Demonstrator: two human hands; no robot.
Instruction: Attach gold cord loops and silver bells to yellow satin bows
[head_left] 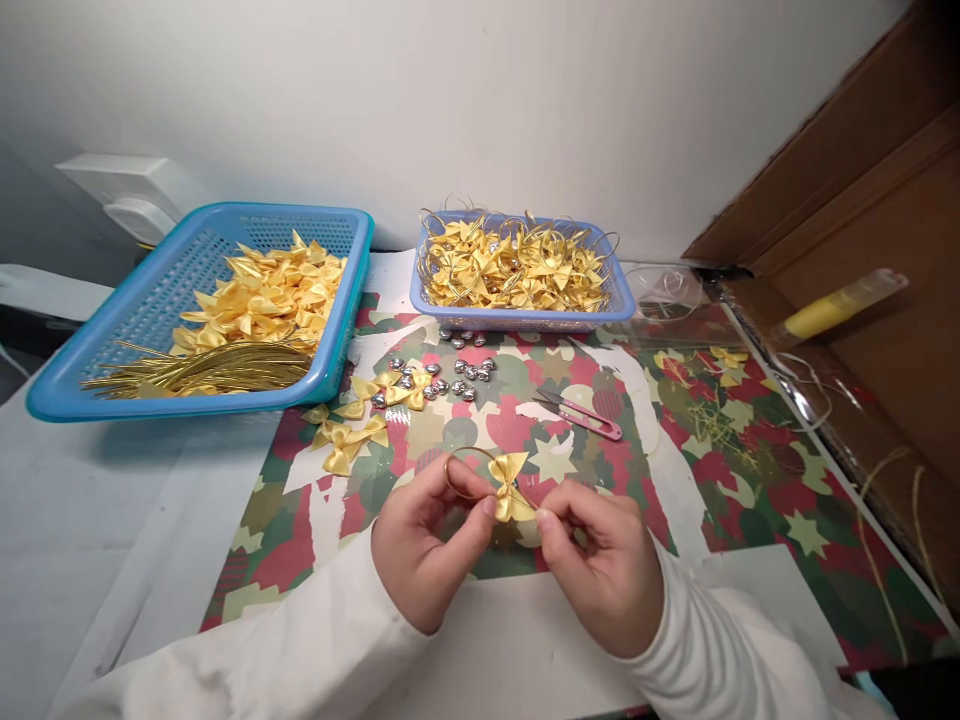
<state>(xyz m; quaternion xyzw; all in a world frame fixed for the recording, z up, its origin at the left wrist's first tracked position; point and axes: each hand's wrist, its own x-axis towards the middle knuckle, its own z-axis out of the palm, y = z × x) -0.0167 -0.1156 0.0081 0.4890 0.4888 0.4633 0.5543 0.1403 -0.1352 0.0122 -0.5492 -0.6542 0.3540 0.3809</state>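
- The yellow bow (507, 466) is between the 2 hands; the gold wire (466, 449) meets its middle and curves in 1 loop at the left fingers.
- The left hand (420, 545) has thumb and index finger pinched on the wire, just beside the bow; whether they press the ribbon also, I cannot tell.
- The right hand (604, 565) pinches the wire with thumb and index finger, on the other side of the bow.
- For good work, I think the left pinch should be firm near the bow's centre, and the right one should pull gently; too much force could bend the loop or crush the ribbon.
- Ahead of the right hand lie the pink snips (589, 417), blades turned away and leftward; a wide forward reach could touch them.
- Ahead of the left hand are loose bows (341, 452) and silver bells (472, 372), which may roll.
- Farther ahead stand 2 basket rims: the blue basket (358, 262) leftward, the lilac basket (521, 318) straight on.
- The easiest room seems the tabletop (487, 560) between the hands.
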